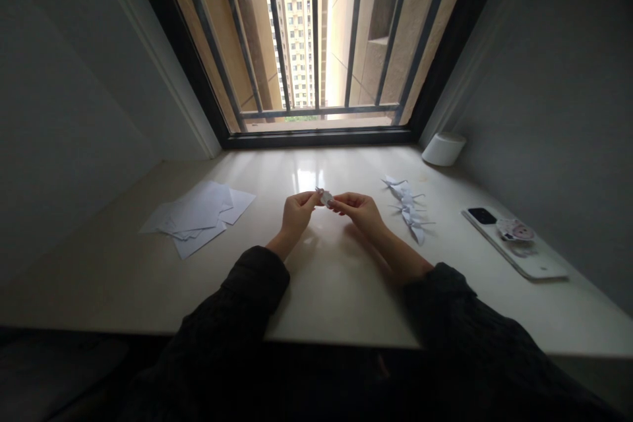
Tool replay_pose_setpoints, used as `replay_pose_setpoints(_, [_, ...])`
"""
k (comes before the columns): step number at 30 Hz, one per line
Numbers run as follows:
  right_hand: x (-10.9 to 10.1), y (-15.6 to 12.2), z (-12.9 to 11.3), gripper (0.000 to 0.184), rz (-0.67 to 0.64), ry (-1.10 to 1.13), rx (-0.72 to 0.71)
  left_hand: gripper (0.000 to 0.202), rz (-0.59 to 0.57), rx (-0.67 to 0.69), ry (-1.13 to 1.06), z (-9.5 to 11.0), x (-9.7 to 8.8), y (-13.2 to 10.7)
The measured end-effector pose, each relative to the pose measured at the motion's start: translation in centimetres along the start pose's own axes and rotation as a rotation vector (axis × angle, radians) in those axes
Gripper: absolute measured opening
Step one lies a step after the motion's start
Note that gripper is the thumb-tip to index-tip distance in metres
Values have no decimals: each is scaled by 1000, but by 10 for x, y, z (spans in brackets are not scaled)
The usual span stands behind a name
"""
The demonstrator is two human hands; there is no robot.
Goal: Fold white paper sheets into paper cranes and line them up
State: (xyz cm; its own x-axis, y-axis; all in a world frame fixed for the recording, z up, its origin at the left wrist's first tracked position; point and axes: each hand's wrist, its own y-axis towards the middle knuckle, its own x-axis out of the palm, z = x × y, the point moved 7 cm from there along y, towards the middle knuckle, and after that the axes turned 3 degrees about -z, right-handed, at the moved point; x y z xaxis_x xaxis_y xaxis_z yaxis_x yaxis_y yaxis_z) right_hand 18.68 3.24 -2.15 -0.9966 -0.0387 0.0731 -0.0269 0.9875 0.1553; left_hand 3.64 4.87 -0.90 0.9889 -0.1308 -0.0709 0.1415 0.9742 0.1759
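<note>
Between my fingertips, above the middle of the pale sill top, is a small piece of folded white paper (326, 197). My left hand (299, 210) pinches its left end. On the other side my right hand (360, 208) grips it between thumb and fingers. The exact shape of the folds is too small to make out. To the right of my right hand, several folded paper cranes (406, 200) lie in a row. Loose white paper sheets (200, 208) are spread in an uneven pile to the left of my left hand.
A phone (514, 244) with a cartoon grip on its back lies at the right. Behind it a white cylindrical object (444, 148) stands in the far right corner. A barred window (316, 140) bounds the back; walls flank both sides. The sill's front edge (341, 343) runs beneath my forearms.
</note>
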Motion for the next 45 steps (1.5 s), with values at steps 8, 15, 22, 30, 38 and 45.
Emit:
replay_pose_setpoints(8, [-4,-7,-16,32,123,-333,-251,37,63,-20,-77,-4,0,-1])
replay_pose_setpoints(15, [-3,-19,-37,29,214,-685,-465,38,41,-43,-143,-5,4,0])
replay_pose_setpoints(22, [-3,-22,-41,27,243,-825,-570,31,15,-46,-147,-4,6,0])
replay_pose_setpoints(30, [-2,-25,-47,27,225,-883,-585,31,-4,-60,-160,-4,7,0])
replay_pose_setpoints(38, [-5,-24,-43,26,238,-823,-584,32,-21,-83,-178,-2,7,0])
replay_pose_setpoints(45, [-7,-23,-40,27,234,-821,-597,32,-113,-124,-121,-1,11,-1])
